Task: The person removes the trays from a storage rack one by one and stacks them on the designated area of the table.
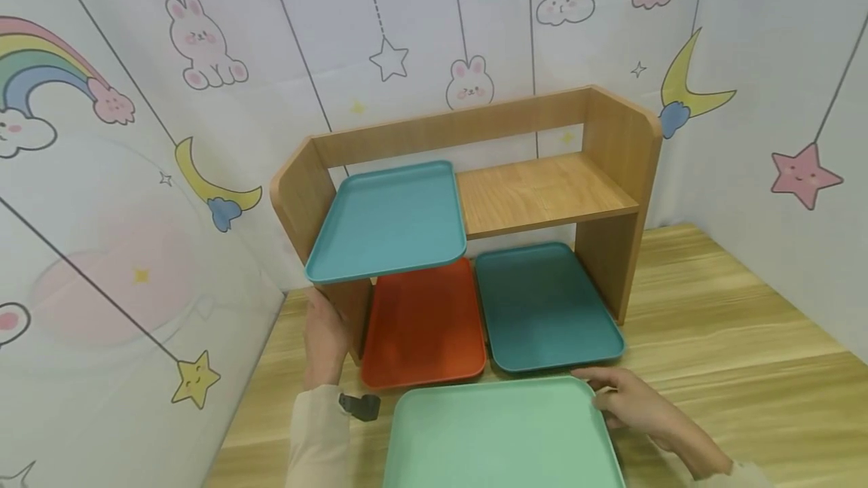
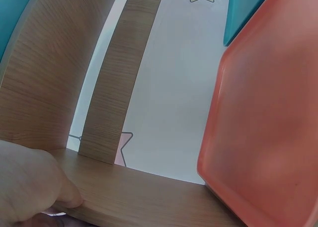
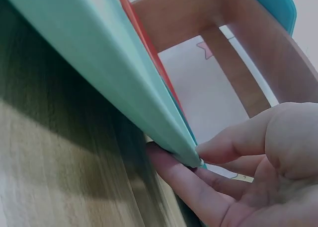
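Note:
My right hand (image 1: 627, 400) pinches the right far corner of a light green tray (image 1: 502, 435), thumb above and fingers beneath. In the right wrist view this green tray (image 3: 124, 73) stands up off the wooden table. With my left hand (image 1: 327, 337) I grip the left side panel of a wooden two-tier shelf (image 1: 342, 315). The left wrist view shows the thumb (image 2: 67, 194) on the panel's inner face; the other fingers are mostly hidden. On the shelf's lower level lie an orange-red tray (image 1: 426, 330) and a dark teal tray (image 1: 549, 307).
A blue-teal tray (image 1: 393, 221) lies on the left of the upper board, its front overhanging. Bare board (image 1: 542, 190) shows to its right. The wooden tabletop (image 1: 739, 352) reaches right of the shelf. Cartoon-printed white cloth walls (image 1: 420, 104) stand behind and at both sides.

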Demonstrator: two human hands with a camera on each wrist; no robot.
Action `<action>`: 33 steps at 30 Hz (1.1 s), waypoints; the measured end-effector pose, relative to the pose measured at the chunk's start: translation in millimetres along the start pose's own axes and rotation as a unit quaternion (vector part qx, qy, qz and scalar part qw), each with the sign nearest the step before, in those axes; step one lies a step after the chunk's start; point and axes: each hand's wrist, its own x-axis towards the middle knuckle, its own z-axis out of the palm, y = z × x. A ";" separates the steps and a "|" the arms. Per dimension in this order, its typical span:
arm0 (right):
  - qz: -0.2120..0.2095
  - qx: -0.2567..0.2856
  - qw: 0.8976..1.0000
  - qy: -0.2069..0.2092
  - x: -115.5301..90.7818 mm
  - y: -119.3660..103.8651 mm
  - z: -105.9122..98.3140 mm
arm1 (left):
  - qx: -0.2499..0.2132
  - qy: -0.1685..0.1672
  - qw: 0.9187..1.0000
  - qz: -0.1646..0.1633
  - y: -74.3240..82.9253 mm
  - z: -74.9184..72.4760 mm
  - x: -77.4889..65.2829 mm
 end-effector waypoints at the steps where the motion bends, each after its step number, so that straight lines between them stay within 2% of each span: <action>1: -0.002 -0.007 1.000 0.000 -0.1 0.2 0.1 | -0.001 0.001 1.000 0.001 0.0 0.2 0.1; 10: -0.003 -0.051 0.998 0.031 0.8 1.1 3.9 | 0.006 -0.009 1.000 -0.016 -1.1 0.3 1.3; 19: -0.007 -0.040 0.997 0.061 4.2 5.8 7.2 | 0.002 -0.018 0.999 -0.029 1.1 0.0 0.6; 28: -0.019 -0.091 0.992 0.088 6.2 6.2 8.9 | -0.001 -0.030 0.999 -0.038 1.5 -0.5 1.1; 33: -0.030 -0.139 0.984 0.107 7.7 5.0 10.6 | 0.002 -0.041 0.998 -0.046 1.4 -0.7 1.9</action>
